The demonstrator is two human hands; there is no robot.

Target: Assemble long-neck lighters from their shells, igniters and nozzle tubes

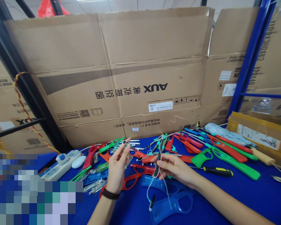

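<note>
Right hand [175, 170] grips slim black wired part [157, 159], long axis near-vertical, tip up; left hand [117, 170] pinches small dark piece [124, 142].

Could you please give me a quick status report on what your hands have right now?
Left hand pinching a small dark piece. Right hand gripping a slim dark part. Thin wires hanging over a blue plastic shell.

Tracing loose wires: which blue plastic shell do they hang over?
The lowest translucent blue shell, nearest the camera, directly below the right hand; the other blue shells lie further back.
</note>
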